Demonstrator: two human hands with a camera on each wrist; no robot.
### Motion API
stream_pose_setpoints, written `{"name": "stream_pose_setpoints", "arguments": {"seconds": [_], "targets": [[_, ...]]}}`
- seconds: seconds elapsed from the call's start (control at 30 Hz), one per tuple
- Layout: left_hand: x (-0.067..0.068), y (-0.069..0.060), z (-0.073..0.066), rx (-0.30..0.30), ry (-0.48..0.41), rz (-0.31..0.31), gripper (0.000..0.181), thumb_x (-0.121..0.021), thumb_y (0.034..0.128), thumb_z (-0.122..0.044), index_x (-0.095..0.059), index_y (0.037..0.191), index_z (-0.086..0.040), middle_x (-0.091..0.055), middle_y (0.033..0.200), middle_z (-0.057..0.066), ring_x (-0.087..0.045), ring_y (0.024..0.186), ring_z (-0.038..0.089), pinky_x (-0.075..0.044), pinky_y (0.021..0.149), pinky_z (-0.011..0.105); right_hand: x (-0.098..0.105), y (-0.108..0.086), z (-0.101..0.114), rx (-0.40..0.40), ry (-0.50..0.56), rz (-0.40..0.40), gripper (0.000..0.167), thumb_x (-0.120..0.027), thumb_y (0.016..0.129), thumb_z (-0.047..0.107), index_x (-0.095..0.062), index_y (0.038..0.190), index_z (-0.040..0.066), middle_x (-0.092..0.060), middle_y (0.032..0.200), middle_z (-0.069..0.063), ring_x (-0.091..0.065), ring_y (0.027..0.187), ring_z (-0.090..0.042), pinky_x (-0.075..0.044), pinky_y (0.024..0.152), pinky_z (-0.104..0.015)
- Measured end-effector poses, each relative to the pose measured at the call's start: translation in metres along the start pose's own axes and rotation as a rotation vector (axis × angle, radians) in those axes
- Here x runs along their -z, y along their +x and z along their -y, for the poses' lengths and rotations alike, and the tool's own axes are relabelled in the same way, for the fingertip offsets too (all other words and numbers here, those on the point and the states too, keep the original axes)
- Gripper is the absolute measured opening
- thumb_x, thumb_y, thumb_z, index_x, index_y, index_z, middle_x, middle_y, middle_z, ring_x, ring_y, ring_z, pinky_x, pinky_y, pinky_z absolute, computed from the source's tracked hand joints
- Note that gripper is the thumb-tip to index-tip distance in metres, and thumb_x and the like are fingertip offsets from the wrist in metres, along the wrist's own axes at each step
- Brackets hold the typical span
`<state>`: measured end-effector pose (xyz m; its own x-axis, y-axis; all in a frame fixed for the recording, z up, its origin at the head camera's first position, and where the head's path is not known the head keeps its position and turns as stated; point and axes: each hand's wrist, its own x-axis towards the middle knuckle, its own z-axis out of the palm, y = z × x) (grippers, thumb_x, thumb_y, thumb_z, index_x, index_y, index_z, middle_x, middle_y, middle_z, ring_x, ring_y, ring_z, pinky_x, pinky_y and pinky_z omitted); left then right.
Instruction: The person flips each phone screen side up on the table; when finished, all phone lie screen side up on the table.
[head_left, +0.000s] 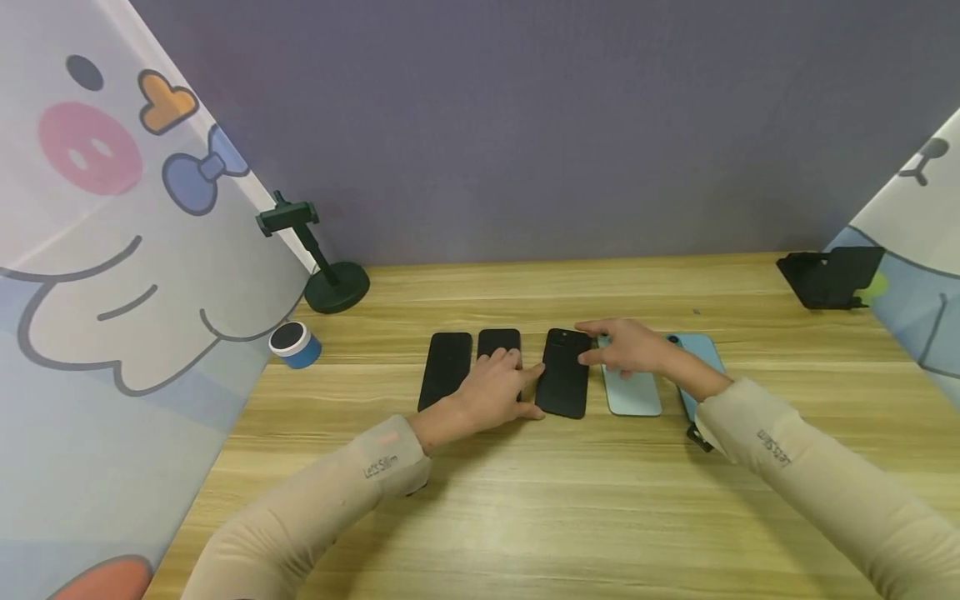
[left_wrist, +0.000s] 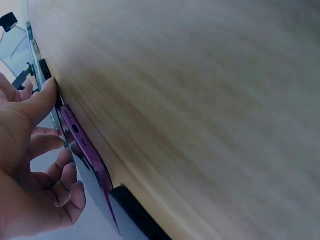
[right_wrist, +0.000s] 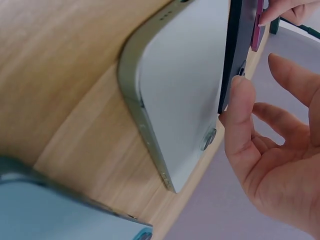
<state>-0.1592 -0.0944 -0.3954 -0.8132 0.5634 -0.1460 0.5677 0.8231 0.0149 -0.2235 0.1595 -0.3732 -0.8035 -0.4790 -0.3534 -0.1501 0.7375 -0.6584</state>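
Several phones lie in a row on the wooden table. At the middle is a black phone, camera side up. My left hand reaches over a dark phone with a purple edge, its thumb and index finger at the black phone's left side. From the other side, my right hand has its thumb and index finger at the black phone's upper right edge. Partly beneath the right hand lies a pale mint phone. A blue phone is under the right forearm, and another black phone ends the row at left.
A dark green stand is at the back left, with a blue and white round container in front of it. A black folding stand sits at the back right. A grey panel rises behind the table.
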Motion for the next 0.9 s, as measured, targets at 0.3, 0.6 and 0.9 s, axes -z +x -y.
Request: {"name": "stream_pose_setpoints", "arguments": {"seconds": [0.3,0.6,0.9], "targets": [[-0.002,0.003,-0.006,0.055,0.017,0.003,0.082,-0.057,0.0865,-0.073,-0.043,0.153,-0.027,-0.059,0.115,0.001,-0.046,0.087,0.016,-0.038,0.07,0.028,0.001,0.004,-0.006,-0.002,0.059,-0.003,0.072,-0.066,0.097,0.03,-0.034,0.157,0.007,-0.047,0.143,-0.024,-0.06,0.069,-0.019,-0.052,0.057,-0.036],[-0.005,0.004,-0.008,0.054,0.02,-0.004,0.081,-0.056,0.0859,-0.074,-0.043,0.152,-0.029,-0.061,0.122,0.001,-0.052,0.095,0.018,-0.043,0.076,0.031,-0.001,0.009,-0.011,0.012,0.089,-0.016,0.071,-0.067,0.096,0.029,-0.036,0.155,0.005,-0.049,0.139,-0.021,-0.059,0.068,-0.018,-0.053,0.056,-0.034],[-0.005,0.002,-0.006,0.051,0.031,-0.014,0.08,-0.056,0.0869,-0.073,-0.044,0.152,-0.028,-0.061,0.115,0.0,-0.05,0.088,0.016,-0.04,0.07,0.028,0.0,0.012,-0.017,0.035,0.186,0.006,0.075,-0.07,0.094,0.03,-0.035,0.156,0.005,-0.044,0.147,-0.023,-0.059,0.073,-0.02,-0.054,0.058,-0.034]]}}
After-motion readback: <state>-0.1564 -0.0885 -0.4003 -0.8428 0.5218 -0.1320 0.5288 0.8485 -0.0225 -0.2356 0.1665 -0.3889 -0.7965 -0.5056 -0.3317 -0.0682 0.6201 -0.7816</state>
